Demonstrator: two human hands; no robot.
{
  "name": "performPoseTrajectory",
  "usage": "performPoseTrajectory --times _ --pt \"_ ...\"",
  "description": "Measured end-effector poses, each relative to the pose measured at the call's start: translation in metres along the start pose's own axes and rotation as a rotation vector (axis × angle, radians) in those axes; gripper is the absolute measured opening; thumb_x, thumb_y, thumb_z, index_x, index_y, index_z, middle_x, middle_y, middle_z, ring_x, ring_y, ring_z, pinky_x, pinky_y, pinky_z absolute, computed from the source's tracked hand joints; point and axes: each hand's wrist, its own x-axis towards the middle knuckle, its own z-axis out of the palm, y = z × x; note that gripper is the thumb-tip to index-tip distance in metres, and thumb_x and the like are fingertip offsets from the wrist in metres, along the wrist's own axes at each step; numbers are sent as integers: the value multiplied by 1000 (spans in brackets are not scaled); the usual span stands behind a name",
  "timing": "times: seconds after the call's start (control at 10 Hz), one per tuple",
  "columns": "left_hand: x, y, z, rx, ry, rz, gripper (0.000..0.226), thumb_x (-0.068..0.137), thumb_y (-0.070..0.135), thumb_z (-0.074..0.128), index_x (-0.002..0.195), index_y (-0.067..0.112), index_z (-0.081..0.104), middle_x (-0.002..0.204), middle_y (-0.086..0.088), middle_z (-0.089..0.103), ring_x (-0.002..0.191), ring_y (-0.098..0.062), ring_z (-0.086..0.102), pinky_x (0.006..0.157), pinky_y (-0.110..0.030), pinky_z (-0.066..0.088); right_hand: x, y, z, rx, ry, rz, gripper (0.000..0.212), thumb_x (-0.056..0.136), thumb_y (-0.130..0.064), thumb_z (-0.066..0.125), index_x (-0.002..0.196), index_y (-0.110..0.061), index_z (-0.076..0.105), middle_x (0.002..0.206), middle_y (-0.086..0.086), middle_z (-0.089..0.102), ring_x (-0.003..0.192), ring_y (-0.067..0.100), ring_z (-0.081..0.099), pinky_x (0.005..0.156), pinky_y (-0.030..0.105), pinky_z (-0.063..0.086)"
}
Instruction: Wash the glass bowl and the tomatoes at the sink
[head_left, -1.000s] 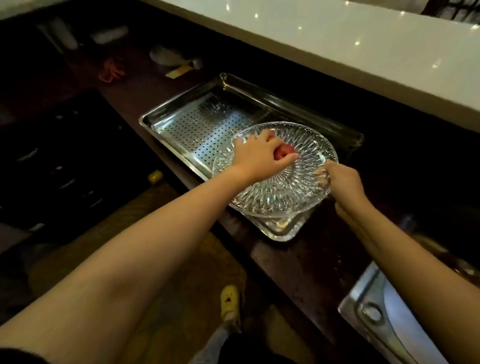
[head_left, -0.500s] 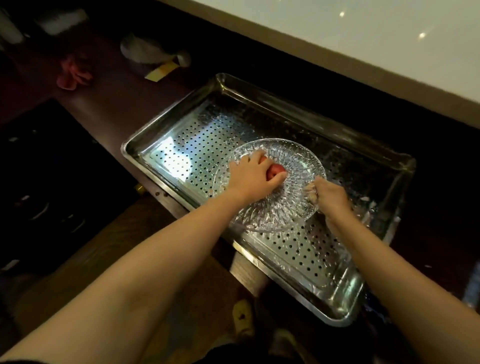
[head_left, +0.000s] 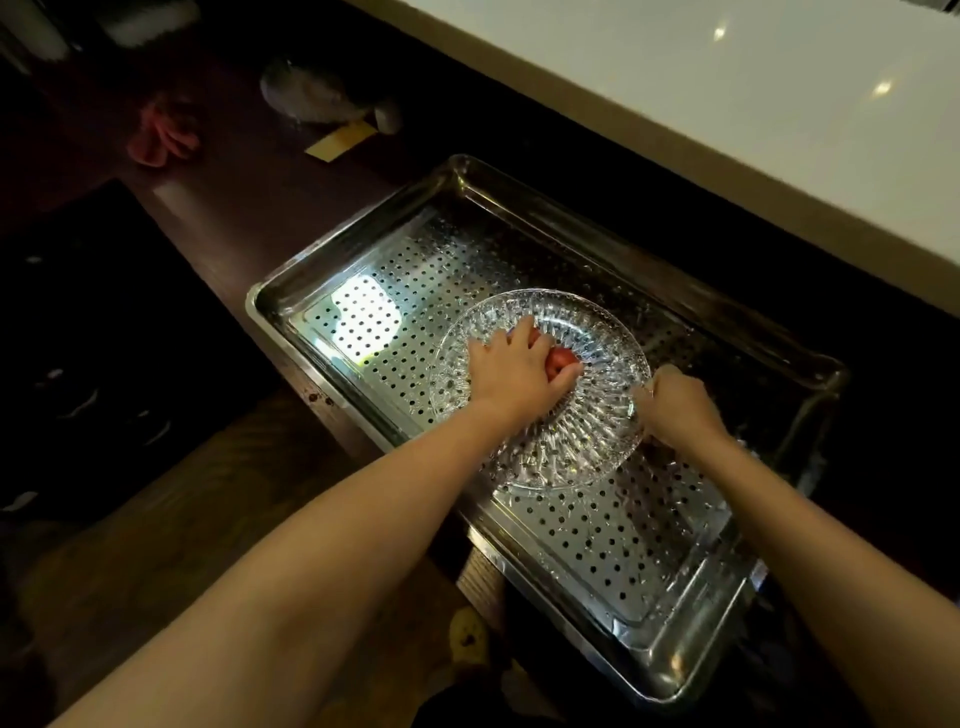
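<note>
A cut-glass bowl (head_left: 571, 447) sits on the perforated steel tray (head_left: 649, 545) in the middle of the view. Inside it, my left hand (head_left: 511, 371) lies palm-down over red tomatoes (head_left: 561, 359), fingers curled around them; only a small part of the red shows past my fingers. My right hand (head_left: 675, 402) pinches the bowl's right rim. The bowl rests flat on the tray.
The tray lies on a dark wooden counter (head_left: 234, 208). A pink cloth (head_left: 161, 132), a grey rounded object (head_left: 317, 96) and a yellow piece (head_left: 340, 140) lie at the far left. A white raised countertop (head_left: 727, 104) runs along the back. Feet in yellow slippers (head_left: 467, 636) show below.
The view has shifted so the whole tray shows, and the bowl now lies nearer the tray's middle instead of over its near corner. Both hands keep their holds.
</note>
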Motion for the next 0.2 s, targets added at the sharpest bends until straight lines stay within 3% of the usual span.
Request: performPoseTrajectory --times 0.1,0.2 --pt "-1 -1 -10 -23 -97 -6 71 82 74 27 138 32 35 154 -4 21 135 -34 32 110 -61 14 3 -9 -13 -219 -32 2 28 96 -31 40 97 -5 51 82 9 55 63 18 49 52 27 34" --pt "6 -5 -35 -55 -231 -9 73 82 73 32 142 35 26 158 -4 12 137 -39 27 108 -61 22 5 -31 -29 -427 -34 19 38 97 -30 39 125 -5 44 114 14 59 91 29 58 67 34 42"
